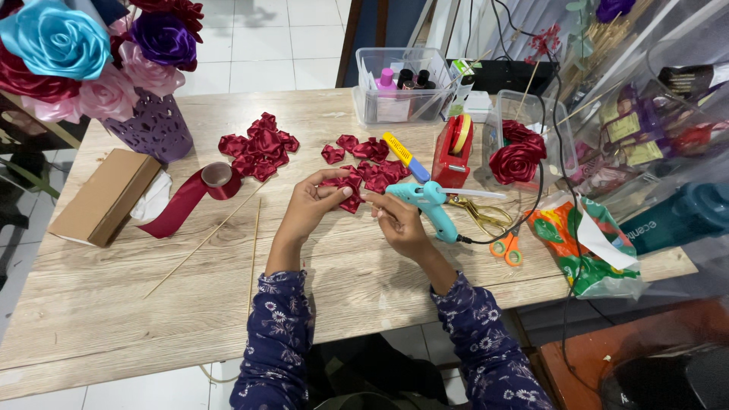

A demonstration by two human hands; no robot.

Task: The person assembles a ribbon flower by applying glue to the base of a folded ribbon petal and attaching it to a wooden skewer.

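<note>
Two bare hands are meeting over a wooden table (114,304), working dark red satin ribbon. Left hand (307,206) is curling over a folded red ribbon petal (351,202), thumb and fingertips pinching it against the tabletop. Right hand (401,224) is closing in from the other side, fingers bunched together at the same petal; whether it is gripping a thin stick there cannot be told.

Petal sits at table centre, at the near edge of a loose cluster of finished petals (372,163). A second petal heap (260,148) is lying further left, well apart. Ribbon spool (216,176) is trailing a long red tail toward a cardboard box (106,196). Bamboo skewers (254,243) are lying just left of the left forearm.

Teal hot glue gun (429,201) is resting just beside the right hand, cord running off right. Gold scissors (478,212) and orange-handled scissors (507,247) are lying near it. Red tape dispenser (453,150) is standing behind, beside a clear tub holding a finished red rose (515,161).

Risks, as judged: the glue gun nozzle is lying close to the right knuckles, so a sideways shift could burn skin or smear glue on satin. Loosening the pinch could let the fold spring open. A sleeve could sweep nearby petals or skewers off the table.
</note>
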